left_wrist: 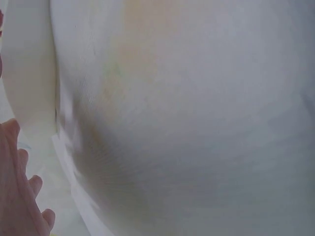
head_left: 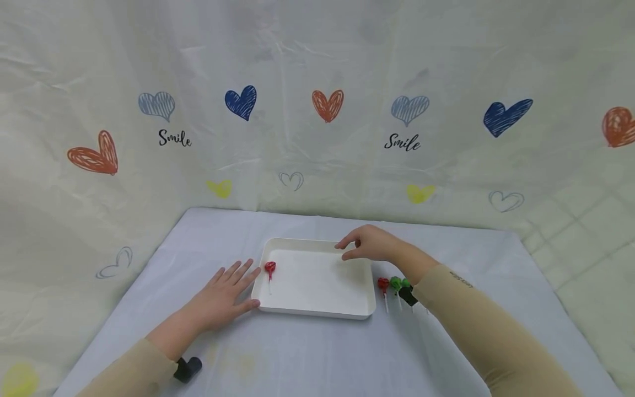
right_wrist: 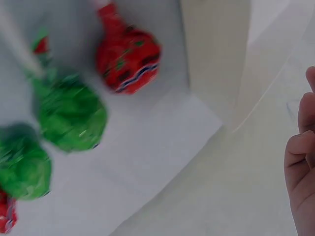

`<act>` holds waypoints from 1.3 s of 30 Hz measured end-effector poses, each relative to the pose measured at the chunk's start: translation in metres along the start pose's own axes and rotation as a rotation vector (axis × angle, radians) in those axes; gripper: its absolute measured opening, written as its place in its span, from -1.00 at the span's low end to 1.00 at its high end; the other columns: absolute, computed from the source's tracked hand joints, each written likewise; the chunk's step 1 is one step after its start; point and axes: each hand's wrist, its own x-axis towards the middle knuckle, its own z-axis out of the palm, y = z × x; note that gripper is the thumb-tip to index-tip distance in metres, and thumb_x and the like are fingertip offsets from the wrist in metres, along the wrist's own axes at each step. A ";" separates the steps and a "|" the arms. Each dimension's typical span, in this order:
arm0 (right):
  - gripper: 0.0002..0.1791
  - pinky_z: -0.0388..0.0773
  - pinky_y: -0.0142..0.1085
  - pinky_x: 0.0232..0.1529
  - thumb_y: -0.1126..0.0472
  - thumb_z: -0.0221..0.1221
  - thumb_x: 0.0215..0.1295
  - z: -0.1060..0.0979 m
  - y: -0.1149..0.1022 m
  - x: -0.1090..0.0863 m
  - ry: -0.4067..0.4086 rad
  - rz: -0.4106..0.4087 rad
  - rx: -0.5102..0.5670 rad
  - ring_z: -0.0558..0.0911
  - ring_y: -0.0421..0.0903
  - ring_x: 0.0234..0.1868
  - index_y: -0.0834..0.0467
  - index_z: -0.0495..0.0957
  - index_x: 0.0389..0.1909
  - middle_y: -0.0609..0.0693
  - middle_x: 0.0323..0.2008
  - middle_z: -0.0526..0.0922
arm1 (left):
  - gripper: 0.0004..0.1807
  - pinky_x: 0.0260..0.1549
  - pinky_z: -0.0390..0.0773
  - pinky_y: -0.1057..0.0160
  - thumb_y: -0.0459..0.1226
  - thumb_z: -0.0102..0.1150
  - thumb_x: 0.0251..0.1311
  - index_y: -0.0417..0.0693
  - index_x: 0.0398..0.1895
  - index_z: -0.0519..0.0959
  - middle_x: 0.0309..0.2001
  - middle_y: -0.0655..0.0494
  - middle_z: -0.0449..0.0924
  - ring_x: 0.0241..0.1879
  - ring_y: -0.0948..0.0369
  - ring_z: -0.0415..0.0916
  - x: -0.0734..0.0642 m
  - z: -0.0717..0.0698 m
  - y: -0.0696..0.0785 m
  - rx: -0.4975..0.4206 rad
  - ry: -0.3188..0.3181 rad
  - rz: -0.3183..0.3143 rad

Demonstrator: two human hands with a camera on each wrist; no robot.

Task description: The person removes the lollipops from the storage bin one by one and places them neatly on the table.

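A white rectangular tray [head_left: 312, 284] lies on the table. Inside it, near the left wall, is a lollipop in a red wrapper [head_left: 270, 267], stick toward the near side. My left hand [head_left: 220, 300], fingers spread, is at the tray's left edge and holds nothing. Above the tray's far right corner hovers my right hand [head_left: 372, 243], thumb and forefinger apart with nothing between them. Right of the tray, a red lollipop [right_wrist: 129, 59] lies beside green lollipops [right_wrist: 73, 115], and another red one [right_wrist: 6, 214] shows at the view's edge. My right forearm partly hides this row in the head view.
A white cloth covers the table [head_left: 307, 353]. Behind it hangs a pale sheet [head_left: 347, 160] printed with hearts and the word Smile. Black camera mounts sit at the left wrist [head_left: 187, 369] and right wrist [head_left: 408, 296].
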 end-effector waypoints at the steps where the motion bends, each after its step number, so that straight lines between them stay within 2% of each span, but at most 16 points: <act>1: -0.66 0.53 -0.24 -0.30 -0.03 0.40 0.17 0.002 -0.003 0.004 -0.006 -0.002 0.000 0.52 -0.11 -0.28 -0.16 0.73 0.00 -0.15 -0.05 0.70 | -0.01 0.44 -0.16 -0.25 0.47 -0.22 0.21 0.25 0.61 -0.06 0.61 0.11 -0.19 0.56 -0.06 -0.24 0.000 0.000 0.000 0.000 -0.001 0.000; 10: -0.65 0.53 -0.25 -0.31 -0.02 0.40 0.18 0.017 -0.028 0.034 -0.055 -0.067 -0.002 0.52 -0.10 -0.28 -0.12 0.73 0.01 -0.12 -0.02 0.71 | -0.03 0.44 -0.15 -0.25 0.43 -0.14 0.23 0.22 0.60 -0.02 0.60 0.09 -0.17 0.55 -0.07 -0.22 -0.001 -0.004 0.003 -0.010 -0.012 -0.007; 14: -0.64 0.54 -0.26 -0.24 -0.01 0.40 0.18 0.023 -0.040 0.045 -0.077 -0.090 -0.017 0.55 -0.12 -0.22 -0.11 0.73 0.02 -0.15 -0.02 0.71 | -0.03 0.44 -0.16 -0.24 0.43 -0.15 0.23 0.22 0.60 -0.02 0.60 0.09 -0.17 0.56 -0.07 -0.23 -0.001 -0.004 0.003 -0.010 -0.013 -0.013; 22: -0.62 0.54 -0.29 -0.05 -0.01 0.39 0.20 0.040 -0.066 0.069 -0.115 -0.122 -0.115 0.58 -0.18 -0.12 -0.11 0.71 0.06 -0.18 -0.03 0.72 | -0.02 0.44 -0.14 -0.24 0.45 -0.17 0.21 0.23 0.60 -0.01 0.60 0.09 -0.16 0.56 -0.06 -0.22 0.000 -0.004 0.002 -0.002 -0.014 -0.015; 30: -0.62 0.44 -0.21 0.25 -0.05 0.38 0.21 0.059 -0.086 0.093 -0.137 -0.171 -0.236 0.56 -0.16 0.17 -0.21 0.70 0.07 -0.30 -0.01 0.69 | -0.02 0.43 -0.13 -0.25 0.46 -0.18 0.21 0.24 0.60 -0.02 0.60 0.10 -0.16 0.55 -0.07 -0.21 0.002 -0.003 0.000 -0.005 -0.014 0.000; 39: -0.63 0.44 -0.24 0.24 -0.05 0.34 0.25 0.078 -0.098 0.112 -0.158 -0.219 -0.304 0.57 -0.20 0.15 -0.30 0.67 0.09 -0.35 0.03 0.66 | 0.00 0.43 -0.13 -0.25 0.52 -0.33 0.17 0.26 0.60 -0.02 0.60 0.11 -0.18 0.55 -0.06 -0.20 0.001 -0.001 -0.004 0.007 0.004 0.016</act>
